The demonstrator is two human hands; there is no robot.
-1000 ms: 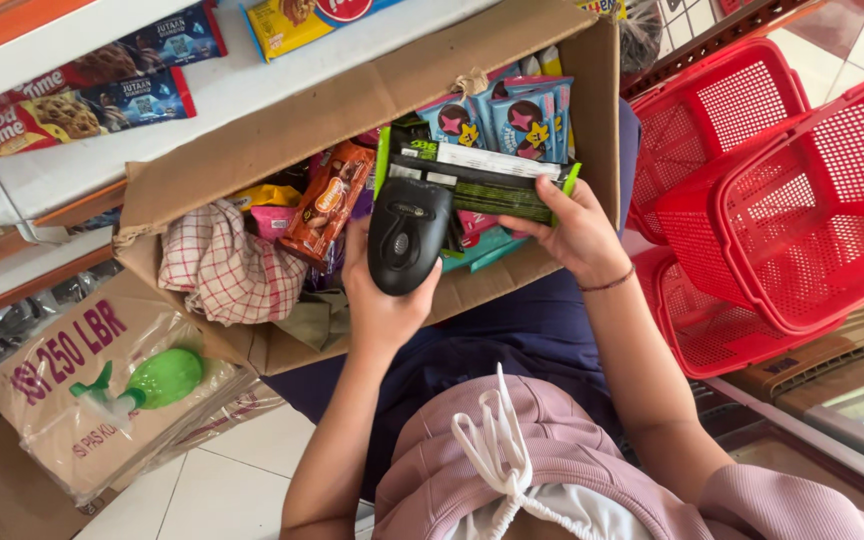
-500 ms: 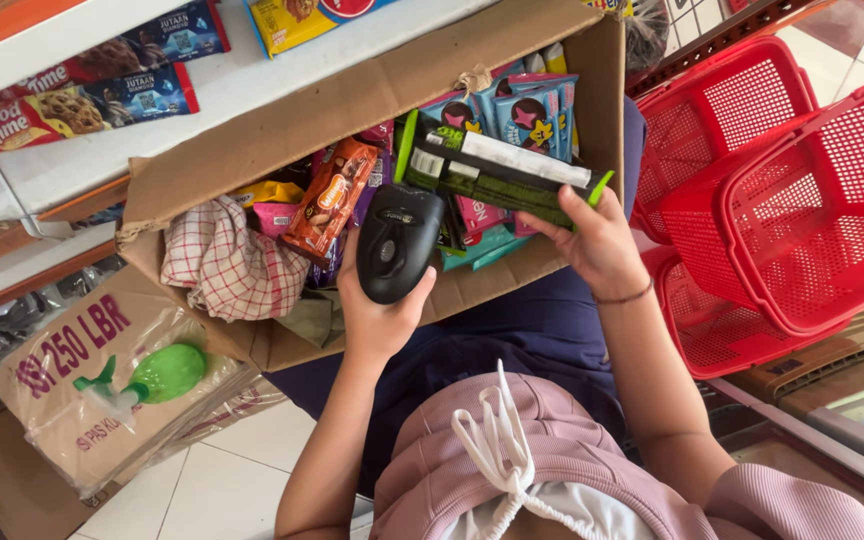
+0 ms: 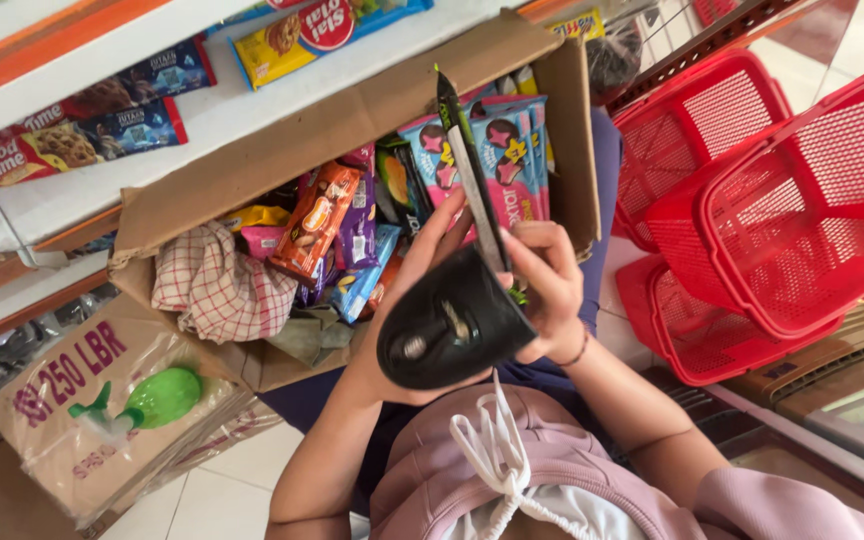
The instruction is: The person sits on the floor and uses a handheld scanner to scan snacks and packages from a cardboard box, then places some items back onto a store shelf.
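The left hand (image 3: 407,300) grips a black handheld scanner (image 3: 452,325) over the near edge of the cardboard box (image 3: 252,165), the right hand (image 3: 550,290) pinching a slim green packet (image 3: 472,170) upright beside it, seemingly mid-scan, needing steady alignment.

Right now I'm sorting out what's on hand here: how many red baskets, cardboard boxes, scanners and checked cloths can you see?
Red baskets: 3, stacked
Open cardboard box of snacks: 1
Black handheld scanner, in the left hand: 1
Checked cloth: 1
Total: 6
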